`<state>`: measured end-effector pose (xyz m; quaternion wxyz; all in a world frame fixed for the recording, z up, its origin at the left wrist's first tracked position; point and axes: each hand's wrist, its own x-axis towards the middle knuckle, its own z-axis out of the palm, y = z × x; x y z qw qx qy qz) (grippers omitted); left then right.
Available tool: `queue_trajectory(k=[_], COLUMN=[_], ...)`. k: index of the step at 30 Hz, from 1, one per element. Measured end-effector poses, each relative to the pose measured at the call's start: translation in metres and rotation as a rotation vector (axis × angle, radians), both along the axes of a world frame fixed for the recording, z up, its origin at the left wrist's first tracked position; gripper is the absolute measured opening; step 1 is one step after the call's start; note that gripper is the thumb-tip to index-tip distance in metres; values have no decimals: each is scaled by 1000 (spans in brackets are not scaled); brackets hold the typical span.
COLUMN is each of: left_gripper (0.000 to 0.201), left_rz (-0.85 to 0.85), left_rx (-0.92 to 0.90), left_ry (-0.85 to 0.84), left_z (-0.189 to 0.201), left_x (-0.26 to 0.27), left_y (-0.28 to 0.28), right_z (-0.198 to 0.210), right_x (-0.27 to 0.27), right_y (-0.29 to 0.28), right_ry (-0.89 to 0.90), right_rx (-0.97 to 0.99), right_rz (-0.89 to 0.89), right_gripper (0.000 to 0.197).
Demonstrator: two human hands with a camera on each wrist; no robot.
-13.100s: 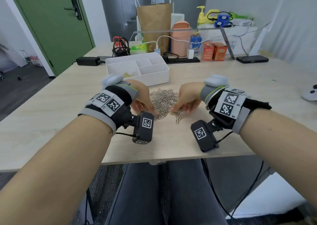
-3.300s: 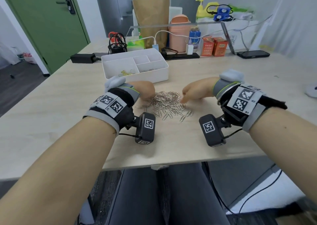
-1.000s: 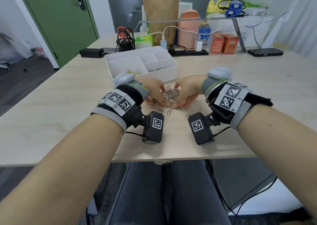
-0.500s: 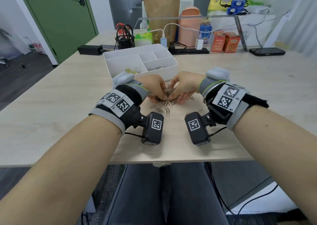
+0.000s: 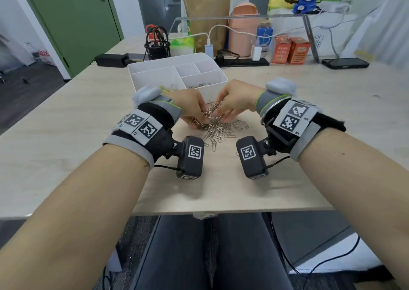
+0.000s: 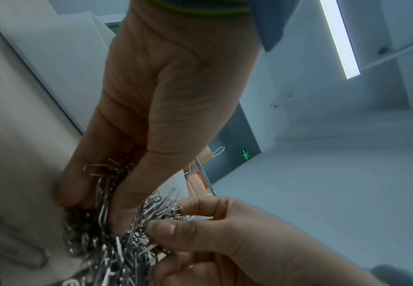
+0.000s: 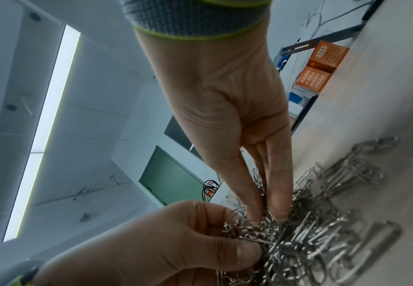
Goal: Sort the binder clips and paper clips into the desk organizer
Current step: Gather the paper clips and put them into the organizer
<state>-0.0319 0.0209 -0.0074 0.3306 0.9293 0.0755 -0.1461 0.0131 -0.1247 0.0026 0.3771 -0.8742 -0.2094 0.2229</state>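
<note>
A pile of silver paper clips (image 5: 219,129) lies on the wooden table between my hands. My left hand (image 5: 202,121) pinches a bunch of these clips between thumb and fingers; in the left wrist view the left hand (image 6: 97,209) shows this grip. My right hand (image 5: 219,118) digs into the pile from the other side and pinches clips too, as the right hand (image 7: 268,216) shows up close. Just behind the hands stands the white desk organizer (image 5: 152,79). It holds gold clips (image 5: 167,87) in its large compartment and silver clips (image 5: 202,84) in a front one.
Along the back of the table stand a black mesh cup (image 5: 157,50), a power adapter (image 5: 109,60), a power strip (image 5: 243,61), a pink container (image 5: 242,30) and orange boxes (image 5: 290,49). A phone (image 5: 345,63) lies at the far right. The table's front edge is near my wrists.
Both hands have stayed over the pile and worked their fingers into it. More loose clips now show spread out in front of the fingers.
</note>
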Motion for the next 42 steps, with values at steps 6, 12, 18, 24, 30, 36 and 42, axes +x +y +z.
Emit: queue_trajectory(k=[6,12,18,24,30,36,42], left_gripper=[24,14,12,14,27,22,11], left_rz=[29,11,42,112,28,7,-16], left_rx=[2,40,-4,153,264,211,119], left_ry=[-13,-99,-190,-301,-266,-268,-337], left_z=[4,23,53,55,45,43,40], left_x=[4,20,51,76,79,70,56], left_y=[8,11,22,28,27,23,13], right_z=[7,26,58,58,33,32,30], right_x=[7,26,59,87,93,86,71], right_y=[3,8,18,27,31,26,7], right_ry=[36,26,-22,-90,-155,-291,-422], right_rx=[-2,52,91,80,-4,-29,13], right_rz=[25,21,11,-5,19,0,-6], right_gripper=[28,26,32,30,27,23,17])
